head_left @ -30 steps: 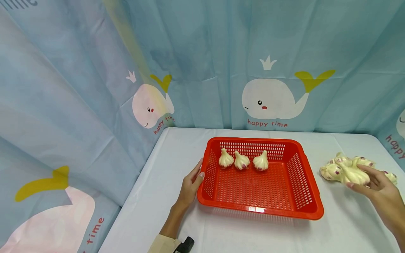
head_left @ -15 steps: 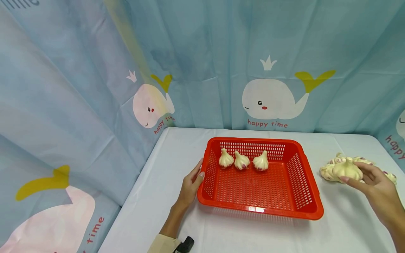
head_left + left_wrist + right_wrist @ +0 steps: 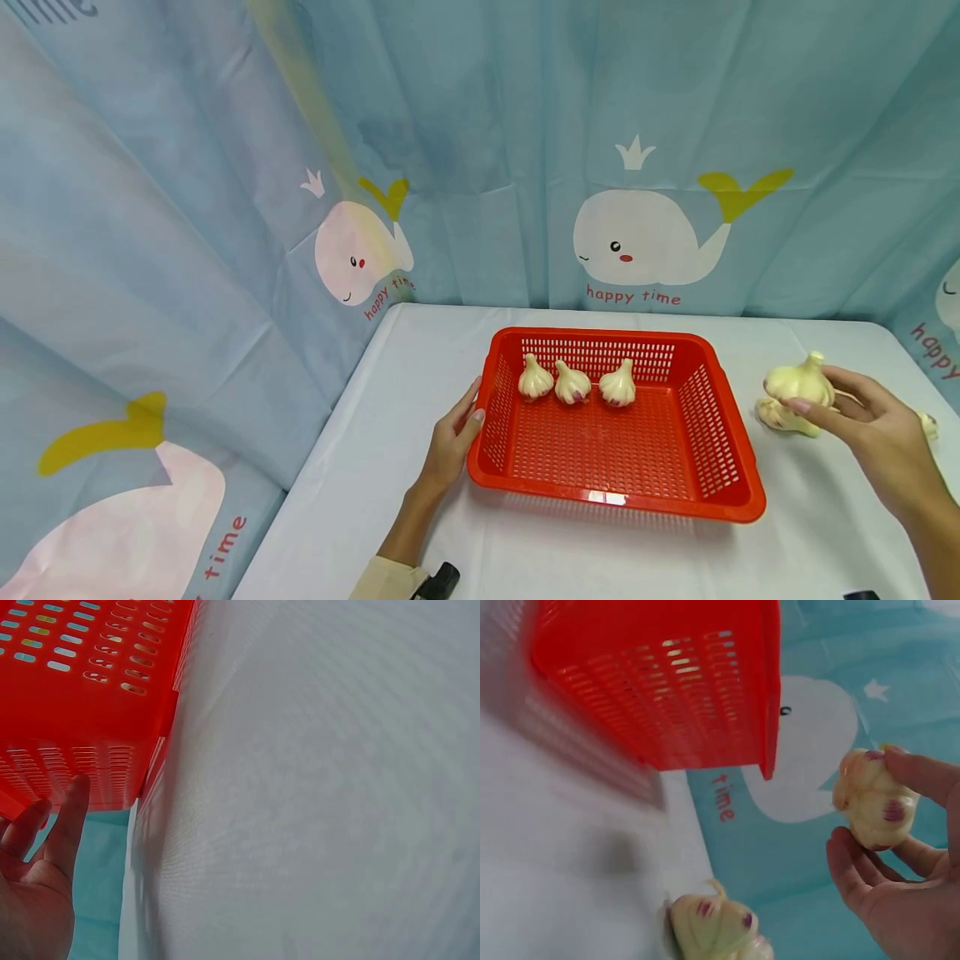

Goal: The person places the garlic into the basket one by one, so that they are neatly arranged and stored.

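Observation:
My right hand point(image 3: 877, 425) pinches a cream garlic bulb point(image 3: 799, 383) between thumb and fingers, its stem pointing up. In the right wrist view, purple patches show on this held garlic bulb point(image 3: 879, 802). More garlic point(image 3: 783, 415) lies on the table below and behind it, partly hidden by the bulb and hand. At the left end of the red slotted basket point(image 3: 600, 500), my left hand point(image 3: 447, 442) touches the outer side, thumb at the rim. In the left wrist view, the left hand's fingers point(image 3: 69, 825) look straight against the basket wall.
Three garlic bulbs point(image 3: 573, 383) stand in a row inside the basket near its back wall. Another bulb point(image 3: 928, 425) shows beyond my right hand. White cloth point(image 3: 570, 558) covers the table, and a blue whale-print curtain point(image 3: 487, 167) hangs behind it.
My right hand has lifted the garlic bulb off the pile and moved it slightly left, turning its stem upward. The left hand and basket have stayed put.

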### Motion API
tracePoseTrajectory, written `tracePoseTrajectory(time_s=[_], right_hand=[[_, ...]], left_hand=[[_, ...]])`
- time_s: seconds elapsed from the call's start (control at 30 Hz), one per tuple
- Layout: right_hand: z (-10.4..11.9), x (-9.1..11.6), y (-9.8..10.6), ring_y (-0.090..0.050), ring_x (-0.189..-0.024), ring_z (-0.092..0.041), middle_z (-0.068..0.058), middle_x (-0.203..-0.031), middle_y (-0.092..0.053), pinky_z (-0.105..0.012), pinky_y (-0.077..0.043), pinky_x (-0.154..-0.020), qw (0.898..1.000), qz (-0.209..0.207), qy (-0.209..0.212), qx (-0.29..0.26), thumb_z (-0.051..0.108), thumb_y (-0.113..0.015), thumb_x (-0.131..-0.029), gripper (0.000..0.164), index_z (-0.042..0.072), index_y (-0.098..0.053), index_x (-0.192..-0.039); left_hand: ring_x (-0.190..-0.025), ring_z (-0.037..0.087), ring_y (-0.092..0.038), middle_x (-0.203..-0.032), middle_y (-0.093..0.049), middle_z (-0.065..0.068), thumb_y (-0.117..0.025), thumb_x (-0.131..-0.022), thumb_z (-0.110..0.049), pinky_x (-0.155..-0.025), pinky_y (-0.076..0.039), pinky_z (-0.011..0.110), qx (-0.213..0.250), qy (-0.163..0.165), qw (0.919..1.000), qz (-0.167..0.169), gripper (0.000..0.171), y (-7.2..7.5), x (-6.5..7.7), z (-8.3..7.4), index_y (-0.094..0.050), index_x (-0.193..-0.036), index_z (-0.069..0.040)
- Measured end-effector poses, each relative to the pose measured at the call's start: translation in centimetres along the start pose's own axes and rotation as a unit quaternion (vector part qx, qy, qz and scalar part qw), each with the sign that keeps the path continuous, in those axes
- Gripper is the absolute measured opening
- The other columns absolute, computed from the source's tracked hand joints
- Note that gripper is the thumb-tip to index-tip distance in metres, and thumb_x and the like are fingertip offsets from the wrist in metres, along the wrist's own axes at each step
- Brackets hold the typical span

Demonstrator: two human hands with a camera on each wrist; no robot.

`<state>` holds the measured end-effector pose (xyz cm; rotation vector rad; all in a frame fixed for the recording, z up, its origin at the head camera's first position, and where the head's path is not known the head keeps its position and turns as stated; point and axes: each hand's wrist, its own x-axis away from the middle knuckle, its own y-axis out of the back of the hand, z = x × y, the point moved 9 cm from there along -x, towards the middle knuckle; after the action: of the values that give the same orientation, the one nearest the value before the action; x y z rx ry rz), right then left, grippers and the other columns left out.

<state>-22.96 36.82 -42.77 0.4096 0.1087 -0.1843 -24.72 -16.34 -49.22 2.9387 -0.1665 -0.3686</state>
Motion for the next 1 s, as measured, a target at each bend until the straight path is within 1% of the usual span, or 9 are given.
tracePoseTrajectory(time_s=[0.1,0.2,0.3,0.47,0.6,0.7,0.77,0.93,1.0], right_hand=[[0.6,-0.1,-0.2,-0.051,-0.110,0.021,0.024,-0.140,-0.051,0.002,-0.042,-0.088,1.000,0.002,0.001,0.014,0.017,-0.075,-0.101,0.067,0.027,-0.045,-0.160],[1.6,-0.1,-0.3,-0.051,-0.112,0.019,0.025,-0.137,-0.052,0.003,-0.041,-0.091,1.000,-0.001,0.005,0.020,0.019,-0.074,-0.101,0.070,0.023,-0.043,-0.163],[2.7,-0.2,-0.4,-0.052,-0.112,0.017,0.027,-0.134,-0.054,0.003,-0.042,-0.088,1.000,0.000,0.010,0.016,0.018,-0.075,-0.101,0.068,0.022,-0.045,-0.162],[4.7,-0.3,-1.0,-0.055,-0.111,0.016,0.026,-0.140,-0.056,0.003,-0.044,-0.086,1.000,0.014,0.025,-0.002,0.013,-0.074,-0.100,0.068,0.021,-0.045,-0.162],[6.2,-0.5,-1.8,-0.063,-0.109,0.011,0.022,-0.134,-0.063,-0.002,-0.051,-0.084,0.993,0.043,0.055,-0.098,-0.002,-0.071,-0.099,0.067,0.016,-0.049,-0.159],[7.1,-0.5,-2.4,-0.069,-0.104,0.005,0.018,-0.127,-0.070,-0.006,-0.055,-0.083,0.987,0.058,0.070,-0.136,-0.007,-0.070,-0.097,0.065,0.015,-0.053,-0.155],[7.7,-0.6,-2.8,-0.069,-0.102,0.004,0.018,-0.124,-0.070,-0.007,-0.055,-0.083,0.990,0.055,0.079,-0.103,-0.005,-0.070,-0.098,0.063,0.015,-0.052,-0.155],[8.7,-1.0,-3.5,-0.068,-0.101,0.007,0.020,-0.129,-0.064,-0.007,-0.055,-0.082,0.995,0.047,0.081,-0.024,0.003,-0.071,-0.100,0.063,0.013,-0.049,-0.158],[9.2,-1.2,-3.9,-0.067,-0.104,0.008,0.018,-0.135,-0.061,-0.007,-0.056,-0.083,0.995,0.052,0.082,-0.023,0.004,-0.071,-0.101,0.063,0.012,-0.049,-0.159]], left_hand=[[-0.137,0.029,-0.061,-0.167,-0.043,-0.002,-0.052,-0.113,-0.026,-0.100,-0.059,0.031,0.000,0.001,1.0000,0.001,0.054,0.0,0.0,0.0,-0.039,-0.165,-0.025],[-0.137,0.029,-0.061,-0.167,-0.043,-0.002,-0.052,-0.113,-0.026,-0.100,-0.059,0.031,0.002,0.001,1.0000,0.002,0.054,-0.1,0.0,0.0,-0.039,-0.165,-0.025],[-0.135,0.030,-0.062,-0.167,-0.043,-0.001,-0.052,-0.113,-0.026,-0.099,-0.059,0.032,0.005,0.002,1.0000,0.003,0.054,-0.1,0.0,0.0,-0.039,-0.165,-0.025],[-0.131,0.031,-0.065,-0.167,-0.043,-0.001,-0.051,-0.113,-0.026,-0.096,-0.061,0.033,0.007,0.005,1.0000,0.004,0.054,-0.1,0.1,0.0,-0.039,-0.165,-0.027],[-0.132,0.031,-0.064,-0.167,-0.043,-0.001,-0.051,-0.113,-0.026,-0.097,-0.060,0.033,0.010,0.007,0.9999,0.004,0.054,-0.2,0.1,0.1,-0.039,-0.165,-0.027],[-0.133,0.030,-0.063,-0.167,-0.042,-0.002,-0.051,-0.113,-0.026,-0.097,-0.060,0.033,0.012,0.007,0.9999,0.005,0.054,-0.2,0.1,0.1,-0.039,-0.166,-0.027],[-0.135,0.030,-0.063,-0.167,-0.042,-0.002,-0.051,-0.113,-0.026,-0.098,-0.060,0.033,0.012,0.008,0.9999,0.004,0.054,-0.2,0.1,0.1,-0.039,-0.165,-0.027],[-0.137,0.028,-0.061,-0.166,-0.043,-0.002,-0.052,-0.113,-0.027,-0.099,-0.059,0.032,0.009,0.009,0.9999,0.000,0.054,-0.1,0.1,0.0,-0.040,-0.165,-0.026],[-0.137,0.029,-0.061,-0.166,-0.043,-0.002,-0.052,-0.113,-0.027,-0.099,-0.059,0.032,0.009,0.009,0.9999,0.000,0.054,-0.1,0.1,0.0,-0.040,-0.165,-0.026]])
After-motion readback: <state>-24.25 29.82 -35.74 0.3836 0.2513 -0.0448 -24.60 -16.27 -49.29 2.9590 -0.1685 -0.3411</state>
